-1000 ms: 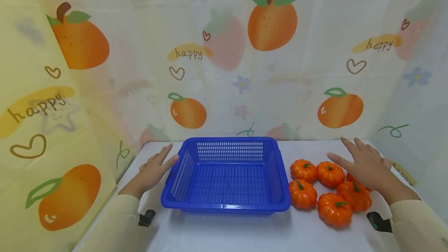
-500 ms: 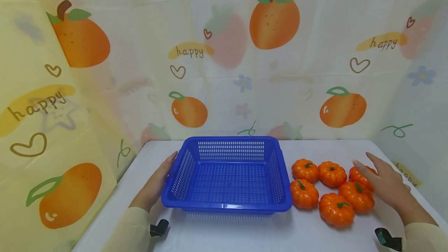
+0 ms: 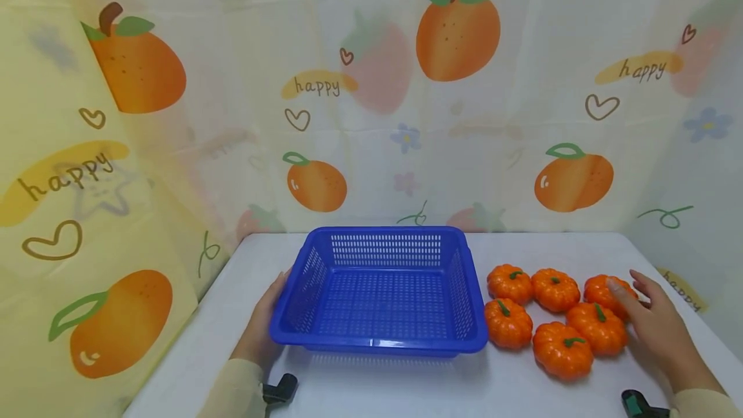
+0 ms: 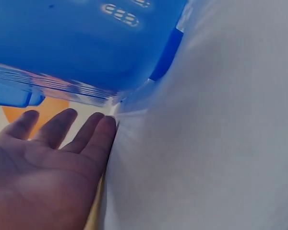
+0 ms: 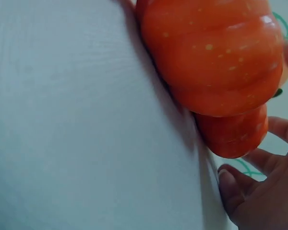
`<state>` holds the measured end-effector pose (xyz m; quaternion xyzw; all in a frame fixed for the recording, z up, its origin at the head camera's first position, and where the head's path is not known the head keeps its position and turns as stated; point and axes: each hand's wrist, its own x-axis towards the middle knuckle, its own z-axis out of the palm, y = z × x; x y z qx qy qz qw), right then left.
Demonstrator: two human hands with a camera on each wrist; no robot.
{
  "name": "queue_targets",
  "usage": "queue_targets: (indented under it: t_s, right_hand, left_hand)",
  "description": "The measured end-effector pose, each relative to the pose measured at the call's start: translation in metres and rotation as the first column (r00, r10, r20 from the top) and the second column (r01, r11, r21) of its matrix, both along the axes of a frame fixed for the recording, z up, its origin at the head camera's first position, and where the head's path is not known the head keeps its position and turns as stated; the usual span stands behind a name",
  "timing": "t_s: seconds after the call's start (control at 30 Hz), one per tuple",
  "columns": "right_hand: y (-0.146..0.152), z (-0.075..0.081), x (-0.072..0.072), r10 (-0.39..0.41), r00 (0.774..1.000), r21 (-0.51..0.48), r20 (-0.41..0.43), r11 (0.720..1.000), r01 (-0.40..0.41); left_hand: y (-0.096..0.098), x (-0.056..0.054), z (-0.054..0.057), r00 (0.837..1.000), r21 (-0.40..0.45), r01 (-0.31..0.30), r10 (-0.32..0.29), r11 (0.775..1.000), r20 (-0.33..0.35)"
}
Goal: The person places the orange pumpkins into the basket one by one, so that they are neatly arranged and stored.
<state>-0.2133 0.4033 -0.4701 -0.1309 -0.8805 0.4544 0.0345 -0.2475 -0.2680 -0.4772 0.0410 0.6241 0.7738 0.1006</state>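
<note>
A blue plastic basket (image 3: 380, 344) with latticed sides stands on the table. Just outside its left wall is my left hand (image 3: 261, 322), its fingertips partly hidden behind the basket in the head view. The left wrist view has that hand's palm (image 4: 48, 167) with fingers extended close under the basket's side (image 4: 77, 43). On the right, several small orange pumpkins with green stems lie grouped. My right hand (image 3: 662, 324) is beside the back right pumpkin (image 3: 604, 290), thumb overlapping it. Its loosely bent fingers (image 5: 261, 160) reach around the farther pumpkin (image 5: 235, 132) in the right wrist view.
The remaining pumpkins, among them a front one (image 3: 562, 350) and a left one (image 3: 507, 324), lie between the basket and my right hand. A white cloth covers the table (image 3: 377, 392). A fruit-printed curtain (image 3: 377, 166) hangs behind and at both sides.
My left hand has come down and inward to the basket's left side. The right hand has lowered from above the pumpkins to the right of the back right one. Basket and pumpkins stay in place.
</note>
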Motion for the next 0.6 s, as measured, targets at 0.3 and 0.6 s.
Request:
queue_targets:
  t_s: [0.3,0.6]
  right_hand:
    - [-0.004,-0.013,0.003,-0.058,0.998,-0.083,-0.005,0.995,0.057]
    - [-0.005,-0.020,0.005,-0.069,0.997,-0.048,-0.025,0.997,0.068]
  left_hand:
    - [0.003,0.007,-0.007,0.992,0.066,-0.121,0.118,0.990,0.047]
    - [0.004,0.006,-0.007,0.993,0.058,-0.106,0.103,0.993,0.056]
